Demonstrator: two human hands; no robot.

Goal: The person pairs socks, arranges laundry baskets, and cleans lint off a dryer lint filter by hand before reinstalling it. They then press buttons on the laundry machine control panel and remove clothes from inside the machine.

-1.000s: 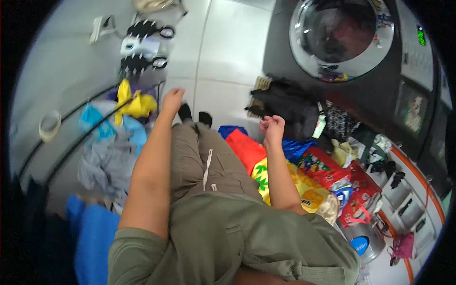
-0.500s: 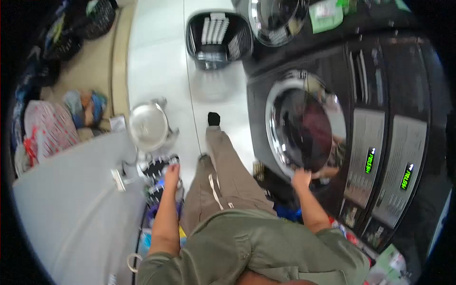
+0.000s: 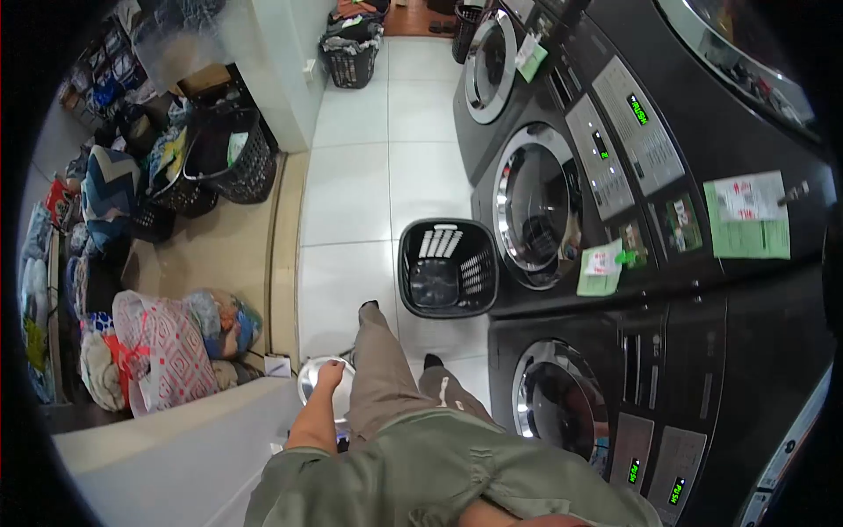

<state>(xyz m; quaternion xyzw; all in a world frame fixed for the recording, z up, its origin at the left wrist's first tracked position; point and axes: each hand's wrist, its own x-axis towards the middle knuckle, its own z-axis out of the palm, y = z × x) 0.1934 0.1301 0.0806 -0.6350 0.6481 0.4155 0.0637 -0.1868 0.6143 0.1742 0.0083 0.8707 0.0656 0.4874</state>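
My left hand (image 3: 330, 375) hangs beside my left thigh with its fingers curled in, and nothing shows in it. Beneath it, partly covered by the hand and forearm, is a round white stool top (image 3: 307, 384). My right hand is out of view. On the floor tiles ahead of my feet stands a black plastic laundry basket (image 3: 481, 279), its slotted walls showing. To my right is a dark front-loading machine with a chrome-ringed round door (image 3: 558, 395), which lies against the machine's front.
More stacked machines with round doors (image 3: 536, 206) line the right side, with green paper slips (image 3: 600, 268) on them. At left, a raised ledge (image 3: 285, 246) holds loaded baskets (image 3: 237, 167) and a patterned bag (image 3: 167, 351). Another full basket (image 3: 351, 66) stands far ahead on the tiles.
My right hand has left the machine door's rim and dropped out of view. I have stepped forward, so the basket is nearer and more of the aisle shows. My left hand now overlaps the stool.
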